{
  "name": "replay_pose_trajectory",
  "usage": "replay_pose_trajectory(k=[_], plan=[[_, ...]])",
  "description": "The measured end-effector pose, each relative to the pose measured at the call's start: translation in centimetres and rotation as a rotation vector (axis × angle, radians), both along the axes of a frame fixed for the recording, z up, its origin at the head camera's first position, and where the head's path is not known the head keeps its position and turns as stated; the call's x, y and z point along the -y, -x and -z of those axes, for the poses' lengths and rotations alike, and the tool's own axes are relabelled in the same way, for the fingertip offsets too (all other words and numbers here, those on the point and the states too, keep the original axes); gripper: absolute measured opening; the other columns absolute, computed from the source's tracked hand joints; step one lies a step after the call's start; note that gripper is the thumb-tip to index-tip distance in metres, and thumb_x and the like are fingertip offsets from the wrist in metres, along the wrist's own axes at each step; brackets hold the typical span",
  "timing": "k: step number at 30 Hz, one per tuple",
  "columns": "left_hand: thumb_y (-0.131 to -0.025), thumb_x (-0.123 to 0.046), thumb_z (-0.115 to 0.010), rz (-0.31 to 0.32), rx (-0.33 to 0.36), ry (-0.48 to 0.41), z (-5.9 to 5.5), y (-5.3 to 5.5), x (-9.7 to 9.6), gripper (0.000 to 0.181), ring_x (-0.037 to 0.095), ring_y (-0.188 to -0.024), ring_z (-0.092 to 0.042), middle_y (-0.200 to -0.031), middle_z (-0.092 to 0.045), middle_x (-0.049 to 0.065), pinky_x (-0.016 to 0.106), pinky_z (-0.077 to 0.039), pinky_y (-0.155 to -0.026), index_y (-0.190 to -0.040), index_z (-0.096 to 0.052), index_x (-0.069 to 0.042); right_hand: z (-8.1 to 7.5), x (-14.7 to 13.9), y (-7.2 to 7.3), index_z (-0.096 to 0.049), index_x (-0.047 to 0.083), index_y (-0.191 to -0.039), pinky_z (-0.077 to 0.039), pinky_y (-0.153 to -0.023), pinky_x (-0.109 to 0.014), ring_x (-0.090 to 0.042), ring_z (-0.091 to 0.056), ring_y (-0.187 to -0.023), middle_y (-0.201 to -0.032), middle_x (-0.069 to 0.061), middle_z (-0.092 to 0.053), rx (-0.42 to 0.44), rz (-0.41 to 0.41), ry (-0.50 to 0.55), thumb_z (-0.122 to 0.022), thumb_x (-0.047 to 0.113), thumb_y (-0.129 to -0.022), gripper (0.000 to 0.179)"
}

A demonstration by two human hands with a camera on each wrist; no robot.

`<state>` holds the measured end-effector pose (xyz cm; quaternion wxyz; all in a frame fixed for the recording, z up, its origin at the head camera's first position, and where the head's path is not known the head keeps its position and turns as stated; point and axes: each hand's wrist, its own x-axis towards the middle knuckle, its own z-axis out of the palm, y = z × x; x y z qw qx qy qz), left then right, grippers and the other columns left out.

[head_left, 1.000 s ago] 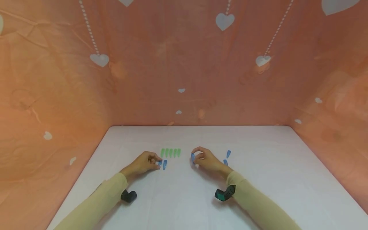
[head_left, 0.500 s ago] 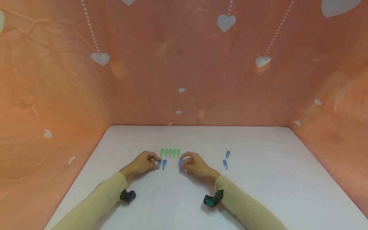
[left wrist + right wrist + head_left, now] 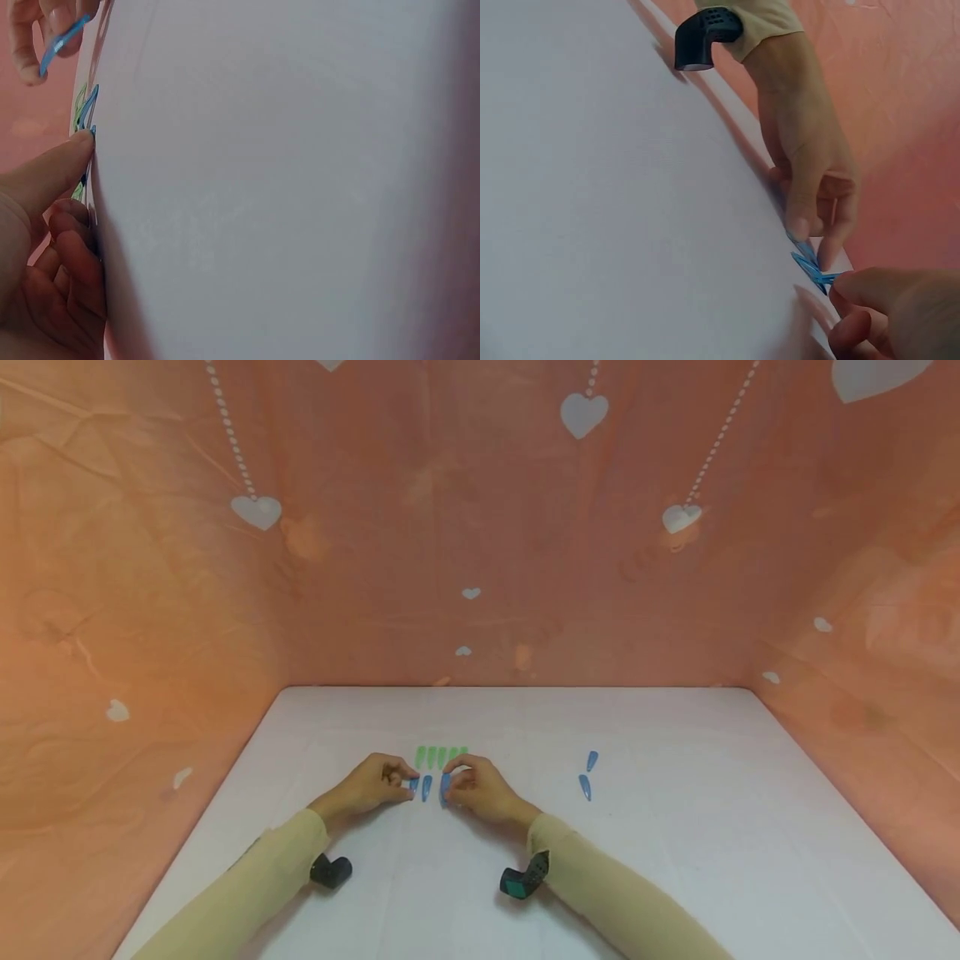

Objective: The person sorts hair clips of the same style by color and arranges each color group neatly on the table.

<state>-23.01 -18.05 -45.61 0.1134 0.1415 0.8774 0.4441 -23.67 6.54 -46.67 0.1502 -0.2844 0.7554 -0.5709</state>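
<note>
In the head view, several green snap hair clips [image 3: 431, 757] lie in an upright row. Nearer to me, my left hand [image 3: 367, 782] pinches a blue snap hair clip [image 3: 413, 787] on the table between thumb and finger. A second blue clip [image 3: 427, 788] lies just right of it, untouched. My right hand [image 3: 483, 791] pinches another blue clip [image 3: 446, 787] to the right of that one. From the left wrist, this held clip [image 3: 64, 45] appears tilted and raised off the table. The right fingers hide part of the green row.
Two loose blue clips [image 3: 588, 775] lie farther right on the white table [image 3: 675, 827]. An orange sheet with white hearts [image 3: 585, 415] stands behind and at both sides. Black wrist devices [image 3: 525, 878] jut from both sleeves.
My right hand has moved left with its blue clip, from the gap right of the row to beside the second blue clip. The left hand has stayed in place.
</note>
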Motion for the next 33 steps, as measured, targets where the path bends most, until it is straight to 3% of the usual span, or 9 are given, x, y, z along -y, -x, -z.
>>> replay_pose_trajectory(k=[6,11,15,23,33], plan=[[-0.088,-0.006,-0.075,0.030,-0.020,-0.011,-0.1,-0.1,0.0,0.030,0.008,-0.064,-0.042,-0.067,-0.045,-0.004,0.021,-0.037,-0.062,-0.114,-0.069,0.008,0.4,1.3,0.1,-0.059,-0.007,-0.115,-0.046,-0.063,-0.018,-0.005,-0.058,-0.068,-0.087,-0.026,-0.071,-0.046,0.060,-0.045,-0.064,-0.008,-0.086,0.030],[-0.088,-0.006,-0.075,0.025,-0.021,-0.008,-0.2,-0.1,-0.1,0.030,0.009,-0.064,-0.042,-0.068,-0.045,-0.003,0.021,-0.036,-0.061,-0.114,-0.069,0.008,0.5,1.6,0.0,-0.064,-0.001,-0.112,-0.047,-0.075,-0.019,-0.004,-0.060,-0.074,-0.086,-0.015,-0.075,-0.147,0.142,-0.173,-0.067,-0.003,-0.084,0.028],[-0.088,-0.007,-0.075,0.014,-0.017,0.007,-0.2,-0.2,-0.1,0.029,0.008,-0.065,-0.043,-0.068,-0.046,-0.004,0.021,-0.037,-0.061,-0.114,-0.070,0.007,0.2,1.7,-0.2,-0.066,0.000,-0.110,-0.045,-0.067,-0.020,-0.004,-0.054,-0.066,-0.078,-0.006,-0.072,-0.198,0.186,-0.266,-0.071,0.002,-0.083,0.028],[-0.088,-0.007,-0.075,0.005,-0.010,-0.012,-0.4,-0.4,-0.1,0.030,0.010,-0.066,-0.042,-0.068,-0.045,-0.003,0.022,-0.037,-0.063,-0.114,-0.070,0.007,-0.3,2.3,-0.4,-0.071,0.002,-0.110,-0.037,-0.059,-0.019,-0.005,-0.048,-0.061,-0.068,0.006,-0.056,-0.202,0.231,-0.361,-0.073,0.008,-0.084,0.026],[-0.089,-0.006,-0.074,0.010,0.007,-0.014,-0.4,-0.3,0.0,0.029,0.010,-0.067,-0.043,-0.069,-0.045,-0.003,0.022,-0.038,-0.065,-0.115,-0.069,0.006,-0.4,2.3,-0.7,-0.073,0.005,-0.110,-0.036,-0.058,-0.021,-0.008,-0.048,-0.062,-0.070,0.004,-0.056,-0.201,0.246,-0.387,-0.073,0.010,-0.086,0.025]])
